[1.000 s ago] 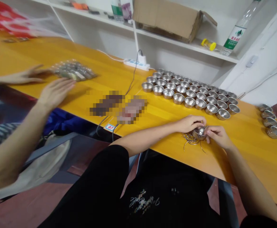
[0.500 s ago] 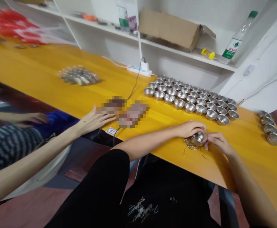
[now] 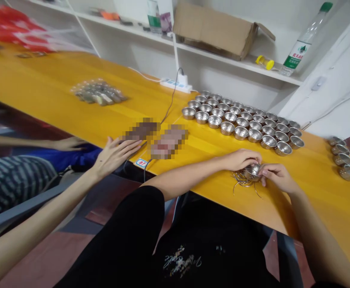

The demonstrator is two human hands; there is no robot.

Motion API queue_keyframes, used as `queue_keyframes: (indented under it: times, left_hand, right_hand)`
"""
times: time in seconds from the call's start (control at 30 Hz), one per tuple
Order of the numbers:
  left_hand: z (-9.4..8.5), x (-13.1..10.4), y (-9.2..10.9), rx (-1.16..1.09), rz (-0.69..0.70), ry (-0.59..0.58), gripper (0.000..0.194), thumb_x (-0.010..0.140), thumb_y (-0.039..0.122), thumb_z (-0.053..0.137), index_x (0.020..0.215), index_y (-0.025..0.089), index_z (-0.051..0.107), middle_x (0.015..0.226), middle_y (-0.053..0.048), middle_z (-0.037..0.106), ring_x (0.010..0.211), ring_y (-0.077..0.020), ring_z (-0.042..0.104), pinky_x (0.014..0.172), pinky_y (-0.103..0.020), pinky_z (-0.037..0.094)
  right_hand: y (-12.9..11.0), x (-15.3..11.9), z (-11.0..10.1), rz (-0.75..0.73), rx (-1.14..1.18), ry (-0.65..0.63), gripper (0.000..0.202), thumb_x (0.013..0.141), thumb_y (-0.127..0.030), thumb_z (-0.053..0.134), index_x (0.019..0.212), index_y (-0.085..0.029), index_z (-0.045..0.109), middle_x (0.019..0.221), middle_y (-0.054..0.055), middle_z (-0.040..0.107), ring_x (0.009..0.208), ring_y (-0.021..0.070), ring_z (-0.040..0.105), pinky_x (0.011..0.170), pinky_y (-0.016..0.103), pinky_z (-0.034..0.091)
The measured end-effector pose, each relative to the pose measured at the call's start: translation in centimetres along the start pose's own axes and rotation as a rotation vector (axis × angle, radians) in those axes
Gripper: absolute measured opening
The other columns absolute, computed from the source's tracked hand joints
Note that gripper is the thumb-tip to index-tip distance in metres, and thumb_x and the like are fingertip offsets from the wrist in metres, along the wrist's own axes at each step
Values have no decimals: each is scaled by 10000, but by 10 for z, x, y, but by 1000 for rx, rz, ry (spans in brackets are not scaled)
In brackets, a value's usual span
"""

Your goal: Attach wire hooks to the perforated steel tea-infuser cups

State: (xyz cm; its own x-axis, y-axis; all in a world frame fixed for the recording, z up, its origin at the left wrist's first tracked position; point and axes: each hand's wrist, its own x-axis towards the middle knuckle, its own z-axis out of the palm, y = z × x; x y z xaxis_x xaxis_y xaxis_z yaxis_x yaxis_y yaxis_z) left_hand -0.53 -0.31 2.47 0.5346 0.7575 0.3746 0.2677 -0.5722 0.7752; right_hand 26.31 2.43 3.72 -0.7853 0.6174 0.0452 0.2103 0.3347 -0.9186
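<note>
Near the table's front edge, a small perforated metal cup [image 3: 252, 172] is held between my two hands. My left hand [image 3: 243, 159] grips its rim from the left and from above, fingers bent. On the right side of the same cup, my right hand [image 3: 275, 176] pinches the rim with thumb and fingers. Thin curved metal wires [image 3: 240, 181] lie on the table under and beside the cup, partly hidden by it.
Rows of metal cups [image 3: 241, 133] stand behind my hands, several more [image 3: 343, 159] at the right edge. Another person's hand [image 3: 116, 156] is by two blurred-out objects on the left. Beyond are a bagged pile [image 3: 100, 94], a power strip [image 3: 175, 85] and a shelf [image 3: 211, 54].
The other person's hand has drawn back left, off the blurred-out objects. The view has shifted slightly. My hands stay on the cup with little visible change.
</note>
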Motion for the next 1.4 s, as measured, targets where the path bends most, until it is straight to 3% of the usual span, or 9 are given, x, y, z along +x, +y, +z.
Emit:
queue_keyframes:
  times: [0.13, 0.63, 0.97, 1.4]
  left_hand:
    - [-2, 0, 4, -9, -21, -1, 156, 1129, 200, 614, 1063, 216, 754, 1100, -61, 822, 1031, -196, 720, 1052, -345, 550]
    - [-1, -1, -6, 3, 51, 11, 162, 1163, 224, 570, 1114, 192, 721, 1090, -69, 797, 991, -179, 699, 1017, -323, 535]
    - [-1, -1, -6, 7, 61, 11, 170, 1152, 225, 579, 1096, 202, 738, 1101, -71, 802, 1021, -189, 712, 1029, -334, 544]
    - [-1, 0, 2, 0, -1, 11, 173, 1146, 204, 583, 1087, 203, 746, 1130, -78, 821, 1054, -192, 725, 1071, -337, 554]
  right_hand:
    - [-5, 0, 2, -32, -33, 9, 641, 1040, -804, 783, 732, -241, 788, 635, 75, 762, 592, 214, 663, 681, 380, 582]
    - [2, -1, 0, -8, -31, 40, 591, 1039, -773, 813, 878, -204, 827, 618, 32, 740, 520, 170, 640, 651, 335, 542]
    - [-3, -3, 2, 19, -17, 3, 615, 1042, -770, 813, 785, -213, 776, 588, 25, 720, 520, 156, 594, 627, 318, 491]
    - [-3, -5, 5, 55, 63, 23, 549, 1028, -735, 856, 960, -191, 832, 561, 12, 709, 483, 147, 578, 589, 301, 453]
